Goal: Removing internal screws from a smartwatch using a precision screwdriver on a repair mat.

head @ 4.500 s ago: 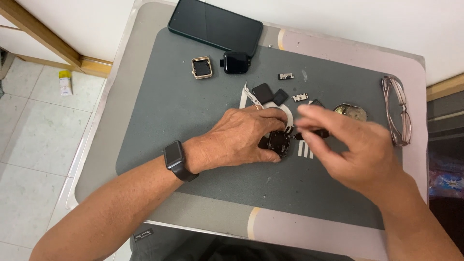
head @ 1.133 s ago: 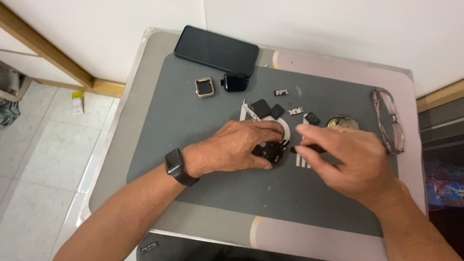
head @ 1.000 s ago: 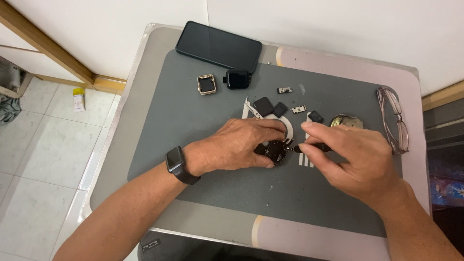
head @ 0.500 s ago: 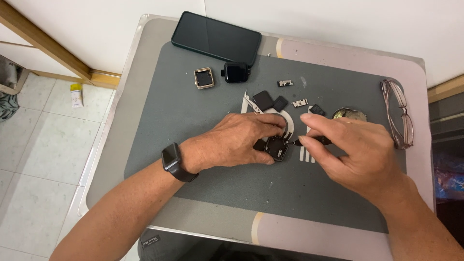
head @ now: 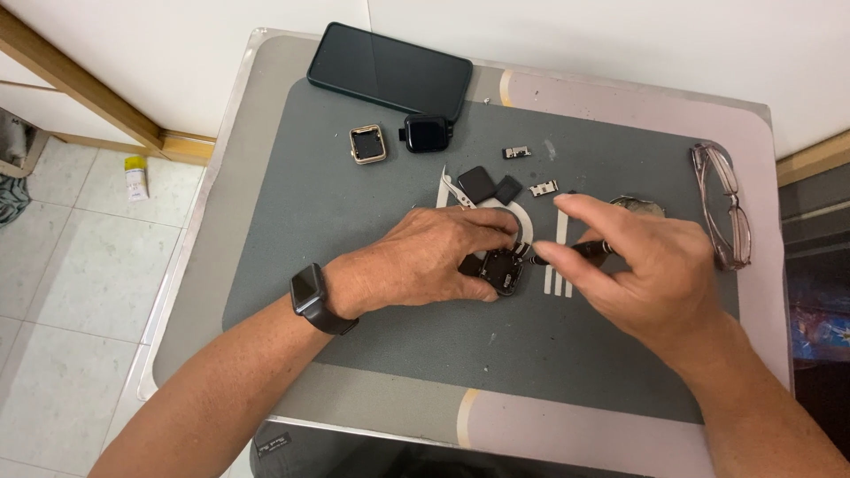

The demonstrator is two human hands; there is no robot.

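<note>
My left hand [head: 425,261] rests on the grey work mat [head: 336,221] and pins a small opened black watch body [head: 502,269] between its fingers. A black smartwatch [head: 312,296] is strapped to that wrist. My right hand [head: 651,265] grips a thin dark screwdriver [head: 580,251] between thumb and fingers, and its tip points left at the watch body. Metal tweezers [head: 453,188] poke out from behind my left hand.
A dark phone [head: 390,69] lies at the mat's far edge. Near it sit a gold watch case [head: 367,143] and a black watch case [head: 427,133]. Small black and metal parts [head: 491,184] lie mid-mat; glasses [head: 722,204] lie at the right. Tiled floor lies left.
Both hands have stayed over the watch body; my right hand shifted slightly and keeps the screwdriver at it. The view moved a little.
</note>
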